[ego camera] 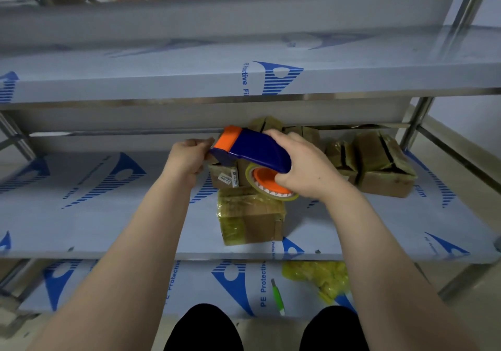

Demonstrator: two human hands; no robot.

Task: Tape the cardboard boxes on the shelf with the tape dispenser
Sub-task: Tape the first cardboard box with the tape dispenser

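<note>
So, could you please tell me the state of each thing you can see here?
tape dispenser: held up off the shelf.
right hand: gripping the dispenser's handle.
left hand: pinching at the dispenser's toothed end.
tape roll: mounted in the dispenser.
front box: closed, on the middle shelf, partly wrapped in yellowish tape.
back boxes: closed and taped.
green tool: lying on the lower shelf.

Left hand (187, 158), right hand (303, 171) bare; forearms (141, 242) bare; black trousers (203, 329) on knees.

Blue-and-orange tape dispenser (250, 151); brown cardboard boxes (252, 219) with yellowish tape.
</note>
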